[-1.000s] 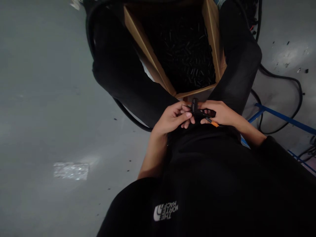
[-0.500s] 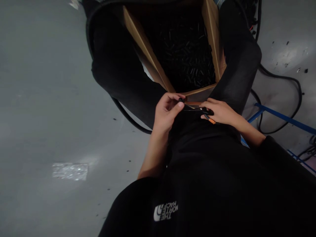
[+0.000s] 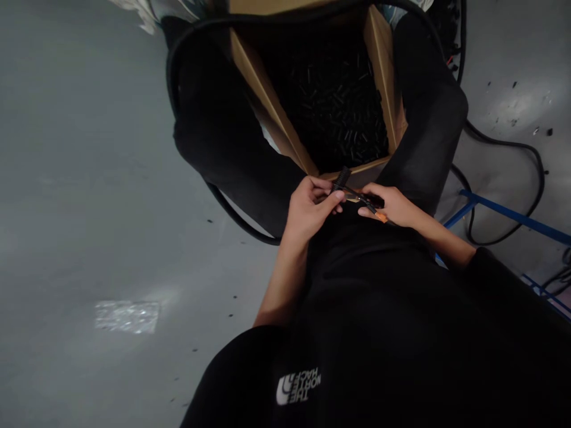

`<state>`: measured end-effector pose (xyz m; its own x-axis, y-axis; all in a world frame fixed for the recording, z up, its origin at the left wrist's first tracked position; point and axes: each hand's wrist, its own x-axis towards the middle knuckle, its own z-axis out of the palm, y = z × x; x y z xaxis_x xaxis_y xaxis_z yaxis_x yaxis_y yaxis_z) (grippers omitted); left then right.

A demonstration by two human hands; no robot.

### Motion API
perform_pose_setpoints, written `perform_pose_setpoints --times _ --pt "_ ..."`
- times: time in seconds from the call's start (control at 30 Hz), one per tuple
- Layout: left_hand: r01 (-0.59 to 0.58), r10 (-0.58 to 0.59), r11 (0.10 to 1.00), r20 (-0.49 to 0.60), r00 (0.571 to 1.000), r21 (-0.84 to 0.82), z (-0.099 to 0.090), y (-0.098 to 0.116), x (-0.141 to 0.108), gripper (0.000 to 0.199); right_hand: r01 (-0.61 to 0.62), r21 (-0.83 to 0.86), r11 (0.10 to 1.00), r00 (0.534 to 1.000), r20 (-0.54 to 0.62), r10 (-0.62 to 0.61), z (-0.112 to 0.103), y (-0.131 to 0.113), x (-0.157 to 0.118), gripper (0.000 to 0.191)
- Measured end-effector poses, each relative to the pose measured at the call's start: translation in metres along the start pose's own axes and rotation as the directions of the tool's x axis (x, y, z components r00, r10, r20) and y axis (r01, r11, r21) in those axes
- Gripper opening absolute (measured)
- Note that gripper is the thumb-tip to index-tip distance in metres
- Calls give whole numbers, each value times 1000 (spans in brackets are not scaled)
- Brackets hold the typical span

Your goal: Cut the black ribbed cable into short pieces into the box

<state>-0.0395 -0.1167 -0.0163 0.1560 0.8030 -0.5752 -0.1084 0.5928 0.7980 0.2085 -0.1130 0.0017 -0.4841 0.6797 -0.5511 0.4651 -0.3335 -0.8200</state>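
Between the thumb and fingers of my left hand [image 3: 307, 208] is a short black ribbed piece [image 3: 342, 176], its free end tilted up toward the box. My right hand [image 3: 395, 205] is wrapped around scissors [image 3: 380, 216] with black and orange handles. Their blades point left and reach the ribbed piece near my left fingertips. Whether the blades touch it, I cannot tell. Just beyond both hands stands an open cardboard box [image 3: 279, 101] holding many small black pieces [image 3: 343, 113].
The box sits between my legs. A black cable [image 3: 504, 139] curves over the grey floor on the right, near a blue metal frame [image 3: 513, 213]. A shiny clear plastic sheet [image 3: 127, 316] lies on the floor at left, with small black scraps scattered about.
The ribbed piece now sticks up from my left fingers, where little of it showed before. The scissors' blades, spread apart earlier, are closer together. My left hand has shifted slightly right.
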Motion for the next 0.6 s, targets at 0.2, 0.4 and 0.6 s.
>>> perform_pose_setpoints --times 0.2,0.4,0.6 --pt "61 -48 987 95 994 -145 15 6 -2 61 98 -15 995 995 -5 -98 -4 -6 8 51" --pt "75 -22 962 202 979 -262 8 15 -1 54 237 -66 969 971 -11 -238 -9 -12 7 46" --pt "171 -66 948 360 931 -267 0 19 -3 48 231 -40 972 971 68 -228 -12 -14 1 42"
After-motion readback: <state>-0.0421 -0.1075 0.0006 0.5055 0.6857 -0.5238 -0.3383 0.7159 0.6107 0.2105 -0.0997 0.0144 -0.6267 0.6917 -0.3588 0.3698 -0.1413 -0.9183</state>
